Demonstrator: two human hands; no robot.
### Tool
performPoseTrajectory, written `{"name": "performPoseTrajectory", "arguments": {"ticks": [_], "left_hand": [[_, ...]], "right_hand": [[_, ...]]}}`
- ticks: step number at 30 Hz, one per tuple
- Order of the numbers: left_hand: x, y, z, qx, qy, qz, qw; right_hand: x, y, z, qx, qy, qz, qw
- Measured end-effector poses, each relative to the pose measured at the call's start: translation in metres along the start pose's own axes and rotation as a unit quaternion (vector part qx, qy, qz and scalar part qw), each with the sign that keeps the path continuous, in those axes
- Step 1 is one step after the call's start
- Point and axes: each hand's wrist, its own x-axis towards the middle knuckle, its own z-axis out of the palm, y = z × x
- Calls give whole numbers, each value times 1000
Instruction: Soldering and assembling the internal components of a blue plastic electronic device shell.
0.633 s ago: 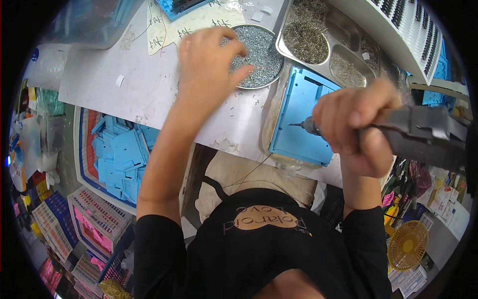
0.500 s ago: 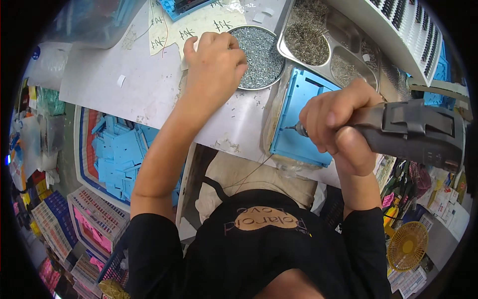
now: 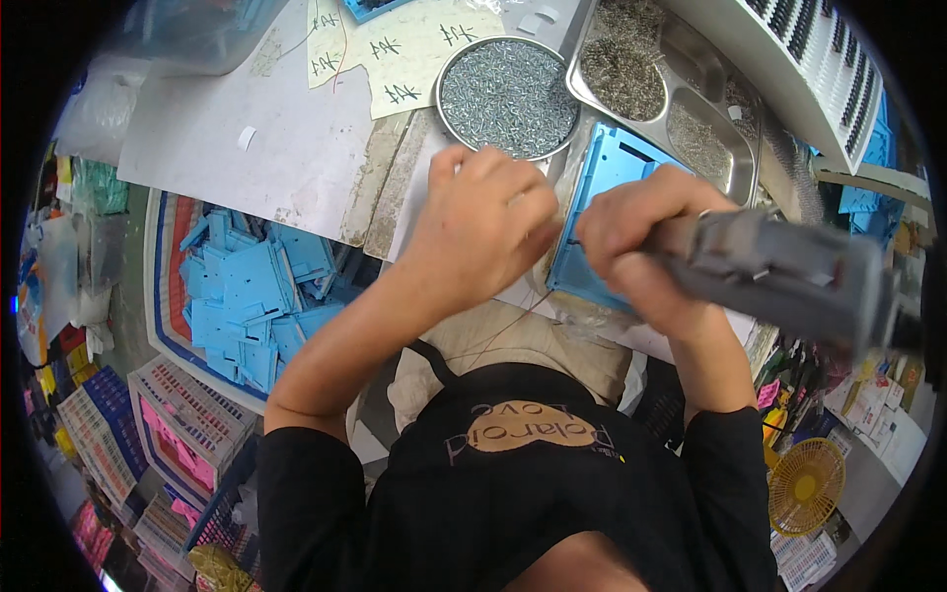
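My right hand (image 3: pixel 646 237) is wrapped around a dark grey power screwdriver (image 3: pixel 774 271), blurred by motion. It is over a light blue plastic panel (image 3: pixel 617 153) with raised edges that lies on the bench; the hand hides much of the panel and the tool's tip. My left hand (image 3: pixel 483 222) hovers just left of the panel with its fingers curled inward. Whatever its fingers may hold is hidden. Beyond it stands a round metal dish (image 3: pixel 441 99) filled with small silvery screws (image 3: pixel 508 97).
A compartmented steel tray (image 3: pixel 668 128) with small metal parts sits behind the panel. Marked paper (image 3: pixel 390 59) lies on the bench (image 3: pixel 217 138). At lower left is a bin of blue plastic pieces (image 3: pixel 252 296). A white rack (image 3: pixel 789 89) of dark parts rises far right.
My left hand has come back from the screw dish toward me and right, closer to the panel. The screwdriver has shifted slightly, its rear end dipping in the picture, still in my right hand.
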Motion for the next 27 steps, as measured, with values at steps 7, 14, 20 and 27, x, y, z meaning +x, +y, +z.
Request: {"name": "performPoseTrajectory", "arguments": {"ticks": [7, 14, 20, 27], "left_hand": [[-23, 22, 6, -133, 13, -32, 991], [-24, 26, 10, -141, 40, -16, 989], [-32, 28, 0, -61, -17, -18, 998], [-29, 13, -10, -82, 33, -54, 995]], "right_hand": [[4, -27, 4, 202, 3, -79, 976], [-10, -31, 8, 244, 12, -43, 969], [-28, -21, 13, 251, 2, -26, 968], [-31, -9, 29, 26, -37, -64, 997]]}}
